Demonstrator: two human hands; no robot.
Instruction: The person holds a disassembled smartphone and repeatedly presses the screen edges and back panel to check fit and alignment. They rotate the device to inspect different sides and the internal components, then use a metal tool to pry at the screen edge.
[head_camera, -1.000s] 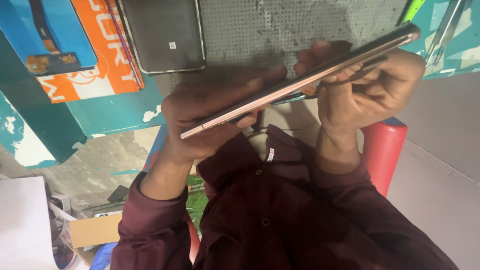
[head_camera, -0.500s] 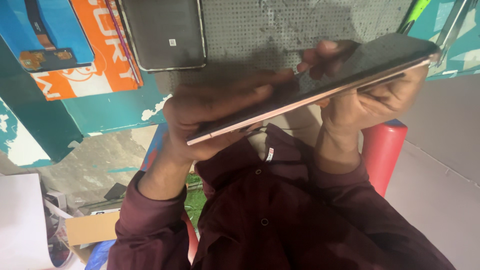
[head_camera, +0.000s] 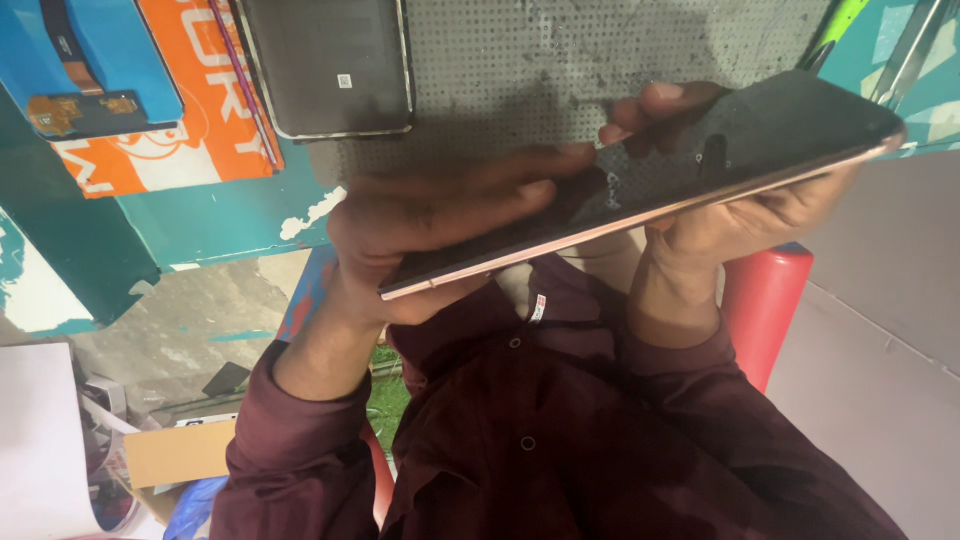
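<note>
Black glass phone with a rose-gold rim (head_camera: 700, 175) sits pinched by left hand (head_camera: 420, 235) and right hand (head_camera: 740, 215); tilted, it could slip out.

A dark glass phone screen (head_camera: 700, 165) lies tilted between both hands. Another dark screen panel (head_camera: 330, 65) with a small white label (head_camera: 345, 81) rests beside an orange-and-white package (head_camera: 190, 130) and blue package (head_camera: 110, 55).

A dark phone panel (head_camera: 330, 65) lies face down on a grey perforated mat (head_camera: 560, 70). Beside it sits an orange printed sheet (head_camera: 190, 140), overlapped by a blue card (head_camera: 110, 55) bearing a flex part. A red cylinder (head_camera: 765, 310) stands below the teal bench edge (head_camera: 210, 225). Cardboard (head_camera: 175, 455) lies on the floor.
</note>
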